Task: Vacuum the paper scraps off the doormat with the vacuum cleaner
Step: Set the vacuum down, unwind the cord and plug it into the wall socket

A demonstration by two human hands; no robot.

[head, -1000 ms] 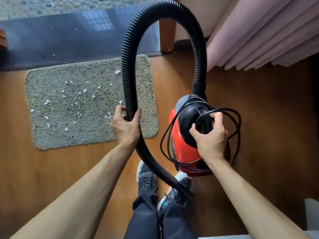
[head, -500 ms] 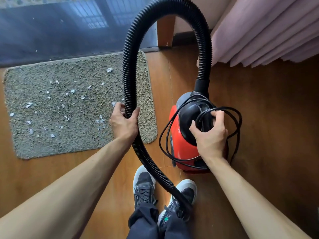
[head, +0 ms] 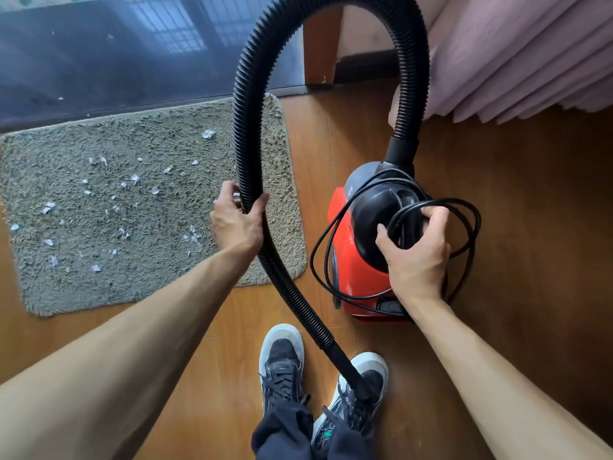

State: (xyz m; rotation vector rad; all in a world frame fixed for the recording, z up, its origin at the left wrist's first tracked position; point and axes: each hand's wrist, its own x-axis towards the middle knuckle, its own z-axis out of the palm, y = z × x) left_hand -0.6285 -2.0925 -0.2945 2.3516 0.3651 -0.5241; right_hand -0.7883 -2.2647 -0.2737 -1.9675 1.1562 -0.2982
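Two bare hands hold a red vacuum cleaner above a wooden floor. Left hand has its grip wrapped around the black ribbed hose; right hand is clamped on the black top handle and looped cord — possibly both at once. Paper scraps lie scattered on the grey doormat, just left of the vacuum.

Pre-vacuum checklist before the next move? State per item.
1. Left hand holds hose: ok.
2. Right hand holds vacuum cleaner handle with coiled cord: ok.
3. Cord uncoiled and plugged in: not ok, coiled in hand.
4. Nozzle end aimed at doormat: not ok, by the shoes.
5. Paper scraps on doormat: ok.
6. Power on: cannot tell.
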